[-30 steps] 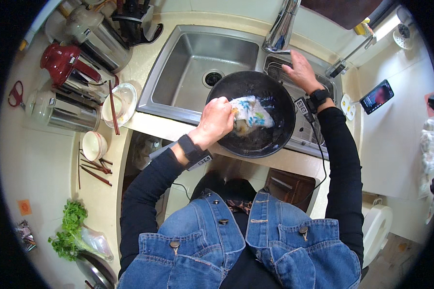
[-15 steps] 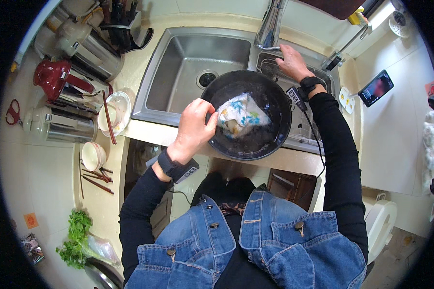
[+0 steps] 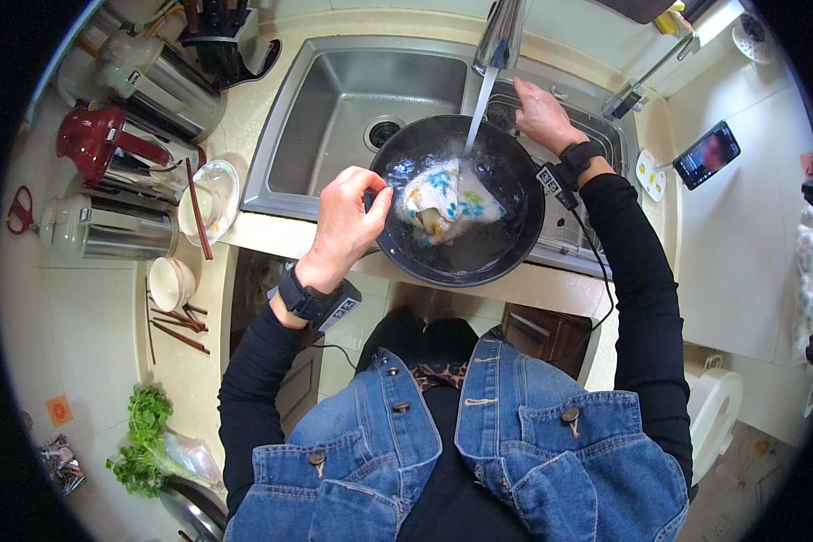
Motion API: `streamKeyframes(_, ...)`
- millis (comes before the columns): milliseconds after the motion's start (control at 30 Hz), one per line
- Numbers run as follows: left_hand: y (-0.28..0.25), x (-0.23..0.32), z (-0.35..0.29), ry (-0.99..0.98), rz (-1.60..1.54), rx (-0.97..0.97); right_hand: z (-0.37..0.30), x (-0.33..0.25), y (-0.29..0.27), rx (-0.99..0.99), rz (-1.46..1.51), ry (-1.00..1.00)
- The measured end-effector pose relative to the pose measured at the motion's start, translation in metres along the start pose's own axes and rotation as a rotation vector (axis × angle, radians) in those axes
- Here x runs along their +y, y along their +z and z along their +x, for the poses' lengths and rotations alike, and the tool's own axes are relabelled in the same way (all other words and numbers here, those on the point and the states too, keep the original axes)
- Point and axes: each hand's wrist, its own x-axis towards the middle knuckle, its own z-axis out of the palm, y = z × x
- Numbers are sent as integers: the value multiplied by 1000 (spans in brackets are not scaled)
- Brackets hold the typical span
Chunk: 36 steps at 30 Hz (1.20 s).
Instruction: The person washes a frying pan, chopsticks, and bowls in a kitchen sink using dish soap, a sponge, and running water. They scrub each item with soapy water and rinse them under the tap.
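When looking straight down at the double sink (image 3: pixel 321 113), can see a black pan (image 3: pixel 526 226) at the front edge, with a stream of water (image 3: pixel 481 108) running into the far side of the pan from the faucet (image 3: pixel 501 36) just beyond. Inside the pan, can make out a wet, folded-up white cloth (image 3: pixel 452 203) with blue, green and yellow patches, lying a bit left of center and apart from both hands.

Just left of the pan, close to the rim, see the left hand (image 3: pixel 348 212) with a loosely curled, partly spread grip, thumb near index finger. Past the pan's far right side, see the right hand (image 3: pixel 546 117) beside the faucet, with a spread grip and fingers stretched out. Can't tell from this angle whether touching any of the metal.

Well left of the pan, on the cream desk (image 3: pixel 280 239), find a white plate (image 3: pixel 230 194) with a bowl on top and brown chopsticks (image 3: pixel 199 212) laid across. Nearer than that, still left of the pan, spot another bowl (image 3: pixel 170 285) plus more loose chopsticks (image 3: pixel 182 340), then some leafy greens (image 3: pixel 140 443). Well right of the pan, notice a phone (image 3: pixel 706 158) with a lit screen.
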Motion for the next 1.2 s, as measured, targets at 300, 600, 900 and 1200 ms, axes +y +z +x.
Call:
streamKeyframes(300,-8,3,-7,-36,-24,-29,3,3,1,22,-1,-27)
streamKeyframes(600,-21,6,-23,-138,-150,-51,2,3,1,-25,17,30)
streamKeyframes(900,-30,8,-31,-174,-120,-97,6,5,4,-6,60,96)
streamKeyframes(1200,-33,1,-38,-209,-150,-96,2,5,3,7,70,88)
